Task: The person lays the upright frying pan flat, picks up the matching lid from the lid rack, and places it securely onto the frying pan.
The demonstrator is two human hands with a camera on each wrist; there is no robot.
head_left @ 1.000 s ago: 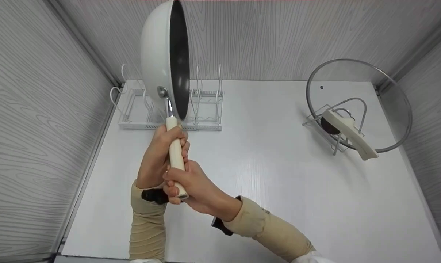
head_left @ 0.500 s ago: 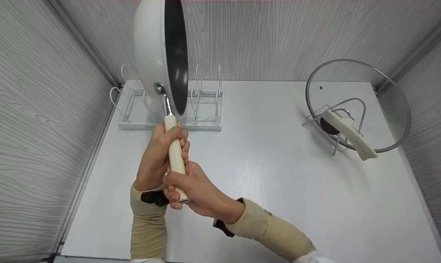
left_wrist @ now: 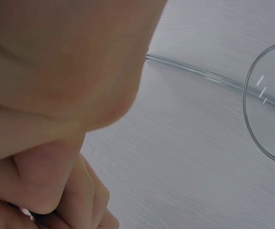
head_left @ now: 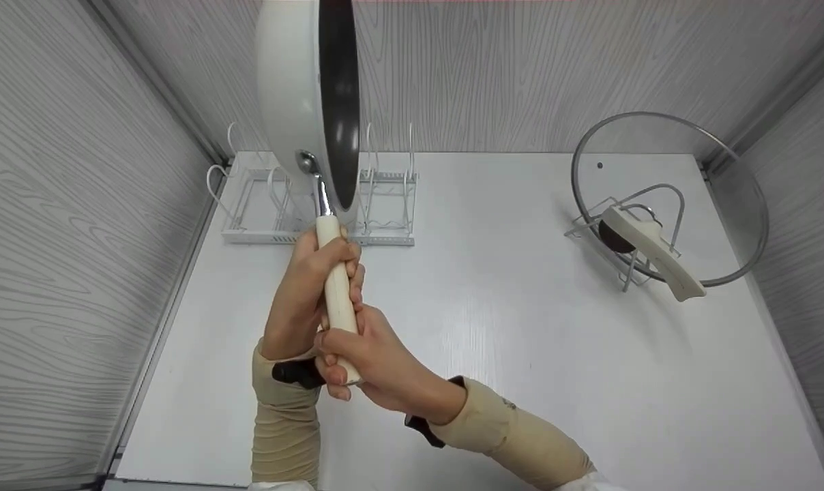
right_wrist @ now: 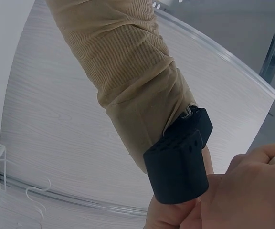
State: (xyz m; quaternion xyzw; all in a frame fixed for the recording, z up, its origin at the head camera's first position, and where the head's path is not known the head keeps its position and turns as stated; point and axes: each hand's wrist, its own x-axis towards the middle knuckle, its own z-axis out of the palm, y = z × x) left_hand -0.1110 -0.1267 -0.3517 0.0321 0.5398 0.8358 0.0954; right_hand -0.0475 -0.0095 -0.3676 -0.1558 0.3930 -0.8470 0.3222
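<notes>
A white frying pan [head_left: 290, 88] with a dark inside stands on edge in the head view, its top cut off by the frame. My left hand [head_left: 301, 293] grips its cream handle [head_left: 340, 300] near the metal neck. Lower down, my right hand [head_left: 385, 365] wraps round the handle's end. Behind the pan, partly hidden by it, a white wire rack [head_left: 390, 204] with upright loops sits on the table. The left wrist view shows mostly curled fingers [left_wrist: 87, 191]; in the right wrist view, the left sleeve and a black wrist mount [right_wrist: 175, 167] block much of the grip.
At the right a glass lid [head_left: 712, 204] with a cream handle [head_left: 657, 252] leans on a small wire stand [head_left: 627, 273]. Grey wood-grain panels [head_left: 487, 68] enclose the white table [head_left: 521, 382] at the back and both sides.
The pan first shifts slightly left, then back right, its upper part going further out of the frame. Both hands keep their grip and move a little right and nearer the table's front edge.
</notes>
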